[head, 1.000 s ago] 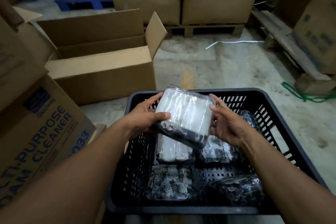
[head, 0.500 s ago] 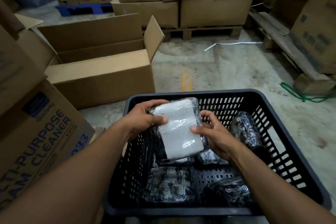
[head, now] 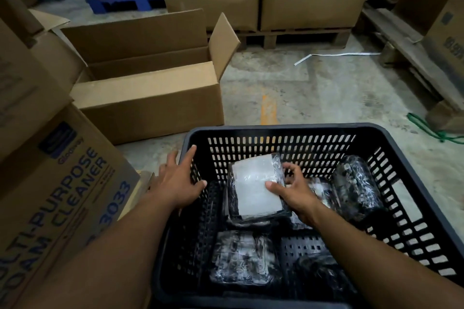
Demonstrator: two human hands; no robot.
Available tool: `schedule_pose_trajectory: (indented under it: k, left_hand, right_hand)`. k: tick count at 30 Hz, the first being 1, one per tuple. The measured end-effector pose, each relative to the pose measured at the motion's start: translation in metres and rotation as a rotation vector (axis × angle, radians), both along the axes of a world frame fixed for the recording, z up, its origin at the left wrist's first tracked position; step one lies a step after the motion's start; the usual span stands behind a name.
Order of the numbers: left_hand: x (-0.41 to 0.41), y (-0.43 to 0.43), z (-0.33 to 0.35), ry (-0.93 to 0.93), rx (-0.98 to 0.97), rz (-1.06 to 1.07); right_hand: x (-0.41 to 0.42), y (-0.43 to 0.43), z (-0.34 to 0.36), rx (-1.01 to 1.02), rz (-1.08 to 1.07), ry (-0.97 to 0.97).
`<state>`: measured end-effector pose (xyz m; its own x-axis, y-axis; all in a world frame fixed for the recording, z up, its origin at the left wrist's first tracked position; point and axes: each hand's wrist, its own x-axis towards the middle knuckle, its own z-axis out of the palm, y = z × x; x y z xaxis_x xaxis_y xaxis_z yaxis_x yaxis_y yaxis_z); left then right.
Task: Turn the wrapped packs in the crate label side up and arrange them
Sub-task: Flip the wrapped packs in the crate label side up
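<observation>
A black slotted crate [head: 281,130] stands on the floor in front of me. Inside, a wrapped pack [head: 253,188] with its white face up lies on top of another pack at the far left. My right hand [head: 291,188] grips its right edge, thumb on the white face. My left hand [head: 178,180] is off the pack, fingers spread, resting at the crate's left wall. A dark pack [head: 241,258] lies at the near left. Another dark pack [head: 356,183] leans against the right wall, and one more [head: 324,273] sits at the near right under my forearm.
An open cardboard box [head: 148,98] stands on the floor to the far left of the crate. A printed foam-cleaner carton [head: 57,195] is close on my left. Stacked cartons on a pallet [head: 296,35] fill the back. Green cord [head: 431,130] lies at right.
The pack went from held up in both hands, was turned white face up and lowered onto the pack at the crate's far left. My left hand let go and moved to the crate's left wall.
</observation>
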<state>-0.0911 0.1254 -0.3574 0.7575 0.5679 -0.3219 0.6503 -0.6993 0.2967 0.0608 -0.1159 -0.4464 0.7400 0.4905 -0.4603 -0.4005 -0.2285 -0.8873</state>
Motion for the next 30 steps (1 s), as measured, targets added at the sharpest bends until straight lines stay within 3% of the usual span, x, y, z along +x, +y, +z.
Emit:
schedule_pose_trajectory:
  k: [7,16,19,24,30]
  left_hand:
    - [0.001,0.002,-0.014,-0.127,0.05,0.022]
    - [0.002,0.003,-0.021,-0.169,0.073,0.037]
    - [0.002,0.003,-0.022,-0.169,0.076,0.036]
    - [0.001,0.005,-0.021,-0.173,0.048,0.019]
    - [0.001,0.004,-0.014,-0.157,-0.007,0.003]
  right_hand:
    - [-0.013,0.014,-0.042,-0.251,0.224,0.033]
    - [-0.032,0.059,-0.045,-0.257,0.175,0.001]
    - [-0.04,0.085,-0.042,-0.347,0.221,-0.051]
    - [-0.029,0.057,-0.028,-0.27,0.254,-0.02]
    - [-0.03,0.006,0.011,-0.371,0.591,-0.181]
